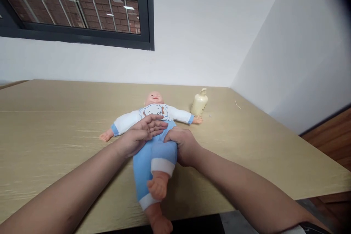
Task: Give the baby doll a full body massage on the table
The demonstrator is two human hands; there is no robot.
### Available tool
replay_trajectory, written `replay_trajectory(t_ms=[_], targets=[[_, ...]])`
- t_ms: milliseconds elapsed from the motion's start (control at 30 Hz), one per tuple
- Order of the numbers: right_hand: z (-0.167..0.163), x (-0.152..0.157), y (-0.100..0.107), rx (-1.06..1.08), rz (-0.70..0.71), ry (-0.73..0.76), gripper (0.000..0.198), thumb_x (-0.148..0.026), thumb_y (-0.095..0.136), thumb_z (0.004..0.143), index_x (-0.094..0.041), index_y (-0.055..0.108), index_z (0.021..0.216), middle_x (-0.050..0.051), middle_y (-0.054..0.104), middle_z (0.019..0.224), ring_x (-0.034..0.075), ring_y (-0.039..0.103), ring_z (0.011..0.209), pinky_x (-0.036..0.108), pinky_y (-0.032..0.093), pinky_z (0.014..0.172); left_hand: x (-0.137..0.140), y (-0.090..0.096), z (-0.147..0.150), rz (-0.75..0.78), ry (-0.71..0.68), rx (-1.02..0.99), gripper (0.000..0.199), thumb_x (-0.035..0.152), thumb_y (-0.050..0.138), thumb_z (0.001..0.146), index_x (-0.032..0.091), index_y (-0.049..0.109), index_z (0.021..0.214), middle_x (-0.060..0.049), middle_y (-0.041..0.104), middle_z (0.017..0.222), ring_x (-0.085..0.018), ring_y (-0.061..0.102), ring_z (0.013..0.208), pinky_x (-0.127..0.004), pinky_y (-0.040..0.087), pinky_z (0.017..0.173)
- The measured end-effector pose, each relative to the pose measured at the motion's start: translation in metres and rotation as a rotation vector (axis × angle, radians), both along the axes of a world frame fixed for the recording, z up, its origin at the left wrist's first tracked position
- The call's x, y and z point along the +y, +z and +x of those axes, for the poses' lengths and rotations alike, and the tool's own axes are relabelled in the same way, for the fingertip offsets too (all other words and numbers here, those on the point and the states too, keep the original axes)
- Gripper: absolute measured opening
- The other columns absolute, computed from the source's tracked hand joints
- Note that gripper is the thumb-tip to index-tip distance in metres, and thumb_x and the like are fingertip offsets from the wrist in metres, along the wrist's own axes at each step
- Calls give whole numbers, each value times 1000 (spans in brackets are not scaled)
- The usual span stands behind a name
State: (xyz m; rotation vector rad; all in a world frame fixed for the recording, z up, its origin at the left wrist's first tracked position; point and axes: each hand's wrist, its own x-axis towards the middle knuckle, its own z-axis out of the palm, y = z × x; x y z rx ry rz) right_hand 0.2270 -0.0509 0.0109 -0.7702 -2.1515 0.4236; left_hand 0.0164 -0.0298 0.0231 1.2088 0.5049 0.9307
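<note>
A baby doll (143,161) in a blue and white outfit lies on its back on the table, head away from me and feet toward me. My left hand (142,131) rests over the doll's belly, fingers stretched out and palm partly turned up. On the right side, my right hand (186,144) is closed around the doll's upper leg, the thumb on top of the blue cloth. That leg is raised and bent over the other one, whose foot reaches the table's near edge. The doll's arms are spread wide to both sides.
A cream pump bottle (200,103) stands just beyond the doll's hand on the right. A thin white strand (237,104) lies farther right on the wooden table (260,146). White walls and a dark-framed barred window (82,33) rise behind the table.
</note>
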Motion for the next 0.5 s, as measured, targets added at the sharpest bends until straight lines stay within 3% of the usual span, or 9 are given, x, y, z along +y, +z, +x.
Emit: replay_trajectory(t_ms=[100,167,333,400,500], targets=[[-5,2,-5,3,51,-33,3,-22,67,71,-22,64,70,1,69,74,19,66,76,31,53,72,3,-3,0,-8,-10,7,60,7,64,67,18,57,126,-13,66,123,-26,59,122,-47,32,116],[-3,3,-5,18,46,-12,2,-22,65,75,-23,67,76,1,73,79,19,68,79,31,54,74,3,-4,0,-12,0,26,53,10,66,73,18,58,125,-13,66,124,-25,61,120,-47,33,115],[11,-1,6,-33,-30,75,36,-22,66,77,-27,69,113,3,74,116,22,70,105,36,54,92,1,-4,-1,4,14,67,42,13,68,78,18,62,119,-13,67,125,-26,60,123,-48,32,116],[10,-2,8,-7,-71,79,33,-22,67,77,-26,70,109,3,74,114,22,70,103,36,54,92,1,-5,0,30,-2,97,43,10,69,75,19,64,117,-12,67,126,-26,58,125,-47,32,117],[2,-1,7,89,-170,24,7,-22,67,75,-21,70,80,1,75,89,20,70,83,33,56,78,0,-3,2,82,24,173,41,10,70,73,20,67,112,-9,68,123,-25,59,123,-44,37,114]])
